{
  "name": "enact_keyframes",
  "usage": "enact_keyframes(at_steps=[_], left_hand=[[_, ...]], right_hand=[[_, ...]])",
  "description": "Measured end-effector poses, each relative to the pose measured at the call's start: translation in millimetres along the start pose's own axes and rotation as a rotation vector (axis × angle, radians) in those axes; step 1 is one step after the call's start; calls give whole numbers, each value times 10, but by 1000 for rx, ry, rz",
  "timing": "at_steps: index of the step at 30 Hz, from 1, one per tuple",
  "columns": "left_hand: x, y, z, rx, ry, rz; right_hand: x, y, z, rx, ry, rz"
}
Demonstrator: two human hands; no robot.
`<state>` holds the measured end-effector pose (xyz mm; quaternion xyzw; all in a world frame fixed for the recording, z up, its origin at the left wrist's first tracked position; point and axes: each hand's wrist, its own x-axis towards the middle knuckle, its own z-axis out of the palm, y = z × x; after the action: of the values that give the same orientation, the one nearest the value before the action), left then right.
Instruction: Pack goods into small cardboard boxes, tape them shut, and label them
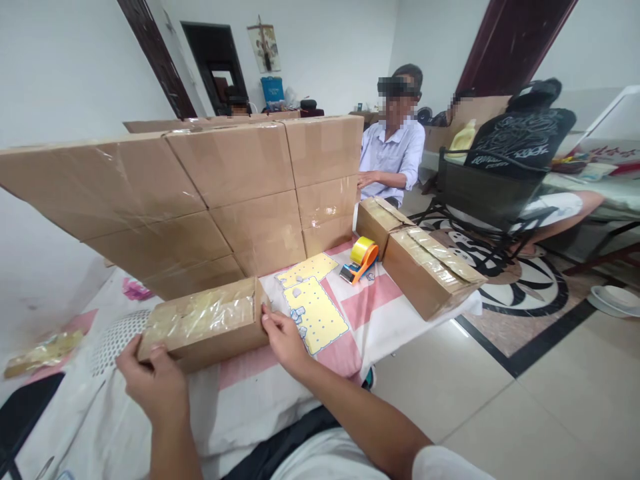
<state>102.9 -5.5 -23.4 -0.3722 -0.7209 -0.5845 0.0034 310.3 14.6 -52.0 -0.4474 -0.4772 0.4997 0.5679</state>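
Our left hand (150, 383) grips 1 end of 1 taped carton (205, 323) and our right hand (283, 337) presses the other, holding it at the bench (400, 320) front. Beyond lie 2 yellow sheets (313, 303), 1 tape dispenser (361, 260), 2 more cartons (415, 257) and a stacked wall of boxes (210, 193).

Bright even daylight, soft shadows, tape glare, bowed wide-angle edges

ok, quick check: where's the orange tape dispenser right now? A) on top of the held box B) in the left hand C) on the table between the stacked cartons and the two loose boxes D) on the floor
C: the tape dispenser sits on the cloth-covered table, apart from both hands, which grip the small box.
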Motion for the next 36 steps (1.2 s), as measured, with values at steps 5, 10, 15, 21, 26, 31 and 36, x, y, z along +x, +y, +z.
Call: enact_keyframes(at_steps=[5, 10, 15, 21, 26, 31, 36], left_hand=[[-16, -12, -6, -19, -2, 18], [-27, 0, -15, -31, 1, 6], [-44, 36, -37, -27, -14, -15], [-41, 14, -40, -24, -25, 11], [-32, 23, -39, -39, -28, -19], [-12, -11, -60, -35, -30, -47], [17, -123, -60, -84, 18, -46]], right_hand=[[29, 41, -60, -41, -25, -70], [-27, 13, -41, -174, -28, -107], [-240, -123, 37, -381, 25, -110], [-302, -143, 29, -126, -22, -74], [-242, -68, -30, -10, -60, -78], [-53, -137, -223, -98, -257, -75], [10, -223, -346, -65, -442, 9]])
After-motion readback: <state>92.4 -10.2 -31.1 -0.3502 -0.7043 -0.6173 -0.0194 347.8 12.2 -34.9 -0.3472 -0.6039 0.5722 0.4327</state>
